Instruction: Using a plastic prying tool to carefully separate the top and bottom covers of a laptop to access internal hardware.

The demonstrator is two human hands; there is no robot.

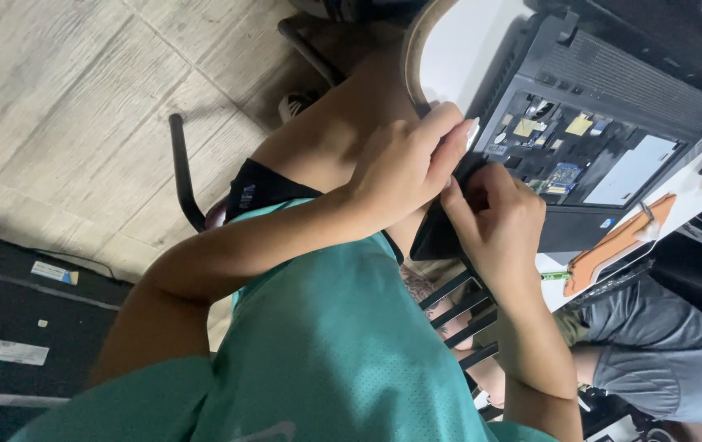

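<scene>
Black plastic makes up the opened laptop that lies on the round white table at the upper right of the head view, its bottom cover off so that the circuit board with small yellow and blue parts and a pale rectangular panel shows. The left hand comes in from the lower left across a teal shirt, its fingers curled and pressed together against the near corner of the laptop, long pale nails at the fingertips touching the dark edge. The right hand sits just beside and below it, fingers folded in a narrow grip on that same corner of the laptop casing, thumb lying against the black edge; whether it pinches a loose piece or only the casing cannot be told. The two hands touch each other at the knuckles. An orange flat tool lies on the table's edge just right of the right hand, near the laptop's lower side. Below the hands, the black slats of a chair show, and another person in a grey shirt sits at the lower right. Pale wood-look floor fills the upper left.
</scene>
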